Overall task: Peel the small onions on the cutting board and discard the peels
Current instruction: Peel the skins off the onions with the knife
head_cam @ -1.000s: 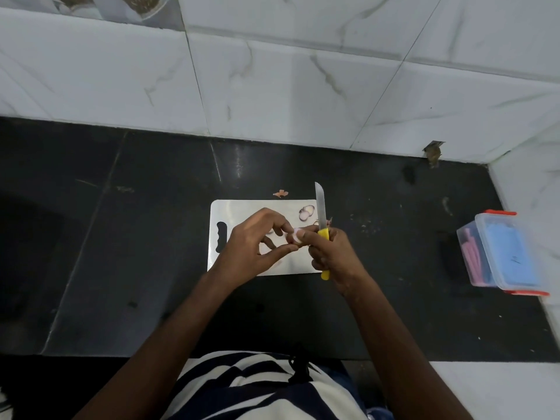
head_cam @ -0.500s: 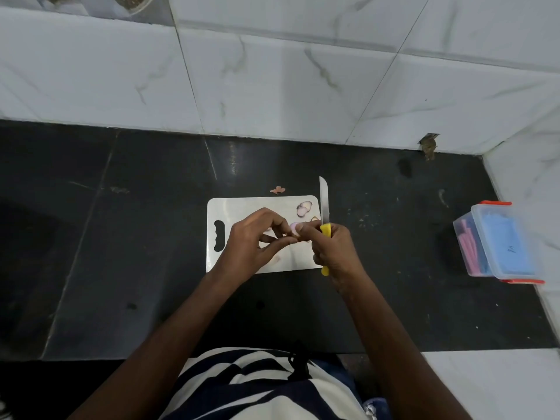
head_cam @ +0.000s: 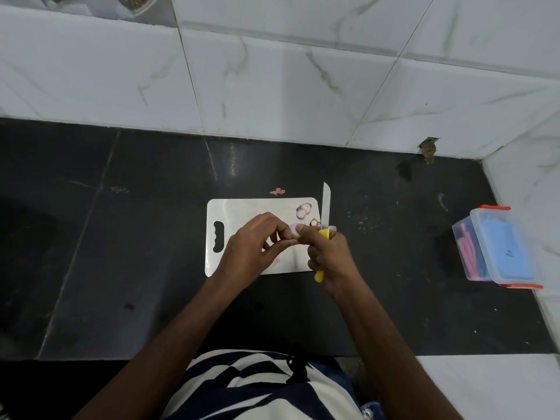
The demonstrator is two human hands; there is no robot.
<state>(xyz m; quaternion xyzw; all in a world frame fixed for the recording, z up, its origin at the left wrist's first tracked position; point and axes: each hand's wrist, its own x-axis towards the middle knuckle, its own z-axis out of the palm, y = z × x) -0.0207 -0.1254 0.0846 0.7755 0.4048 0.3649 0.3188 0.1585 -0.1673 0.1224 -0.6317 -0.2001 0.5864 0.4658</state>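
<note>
A white cutting board (head_cam: 242,209) lies on the black counter. Above it my left hand (head_cam: 253,248) pinches a small pale pink onion (head_cam: 293,228) between fingertips and thumb. My right hand (head_cam: 330,256) grips a yellow-handled knife (head_cam: 325,207), blade pointing away from me, and its thumb touches the same onion. A few small onions (head_cam: 303,210) lie at the board's far right corner, with another piece (head_cam: 314,222) just beside the blade. The rest of the held onion is hidden by my fingers.
A scrap of peel (head_cam: 277,191) lies on the counter just behind the board. A clear lidded box (head_cam: 497,247) with orange clips, holding pink and blue things, stands at the right by the white wall. White marble tiles rise behind the counter.
Both hands stay together over the board's right side with the onion between them. Only my head shifted slightly; the fingers worked a little on the onion.
</note>
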